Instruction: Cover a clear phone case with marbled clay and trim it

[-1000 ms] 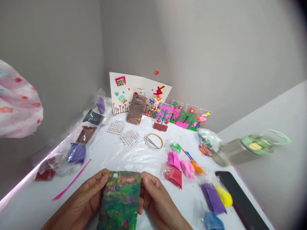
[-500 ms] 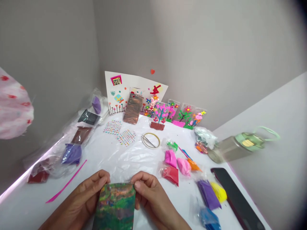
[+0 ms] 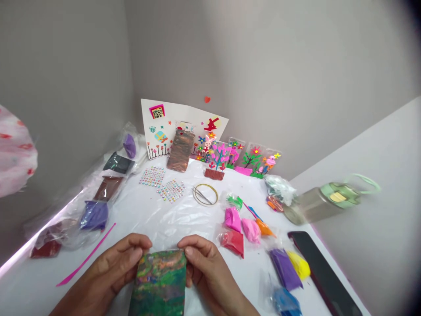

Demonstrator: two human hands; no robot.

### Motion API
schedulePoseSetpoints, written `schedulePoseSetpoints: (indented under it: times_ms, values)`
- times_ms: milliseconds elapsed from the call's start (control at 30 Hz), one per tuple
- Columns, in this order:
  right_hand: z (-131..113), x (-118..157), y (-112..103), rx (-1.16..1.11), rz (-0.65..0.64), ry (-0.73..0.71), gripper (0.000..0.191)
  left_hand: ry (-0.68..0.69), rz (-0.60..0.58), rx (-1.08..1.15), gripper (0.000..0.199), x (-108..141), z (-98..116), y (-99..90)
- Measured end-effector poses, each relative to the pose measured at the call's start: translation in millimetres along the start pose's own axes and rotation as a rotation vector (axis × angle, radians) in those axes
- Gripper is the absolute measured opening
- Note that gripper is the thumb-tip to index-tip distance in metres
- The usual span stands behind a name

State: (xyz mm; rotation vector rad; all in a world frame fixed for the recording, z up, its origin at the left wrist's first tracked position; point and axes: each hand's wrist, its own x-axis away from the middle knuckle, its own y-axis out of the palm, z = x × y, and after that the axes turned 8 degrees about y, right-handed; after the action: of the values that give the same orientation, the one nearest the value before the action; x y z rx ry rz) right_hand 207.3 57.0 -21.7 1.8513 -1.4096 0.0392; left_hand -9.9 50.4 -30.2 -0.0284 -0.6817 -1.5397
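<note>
A flat rectangular panel marbled in green, orange and purple is held upright at the bottom centre, its lower part cut off by the frame. My left hand grips its upper left corner between thumb and fingers. At the upper right corner, my right hand pinches the edge the same way. Beyond the hands lie two sheets of small gems and a gold ring with tweezers inside it. A brown marbled case leans at the back.
Bagged clay in pink, red and purple lies right, near a black phone and a green-lidded bottle. More bags and a pink strip are left. Decorated clear cases stand behind.
The whole view has shifted slightly, so the table objects appear a little further left. My left thumb and fingers have moved slightly on the panel's corner; both hands still hold it.
</note>
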Motion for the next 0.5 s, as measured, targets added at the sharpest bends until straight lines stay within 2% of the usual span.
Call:
schedulePoseSetpoints:
  times_ms: [133,300,400,500]
  values:
    - [1.3,-2.7,-2.6,0.087,0.050,-0.056,0.039,0.077,-0.047,-0.202,0.033,-5.1,1.8,-6.0]
    - [-0.2,-4.3,-3.8,0.163,0.077,-0.102,0.037,0.057,-0.115,-0.287,0.032,-10.2,-2.0,-14.2]
    - [0.3,-4.0,-3.7,0.157,0.046,-0.131,0.039,0.071,-0.102,-0.291,0.030,-8.6,-4.0,-13.3]
    - [2.7,-4.4,-3.5,0.141,-0.038,-0.095,0.051,0.075,-0.024,-0.216,0.030,-5.4,-1.8,-7.6]
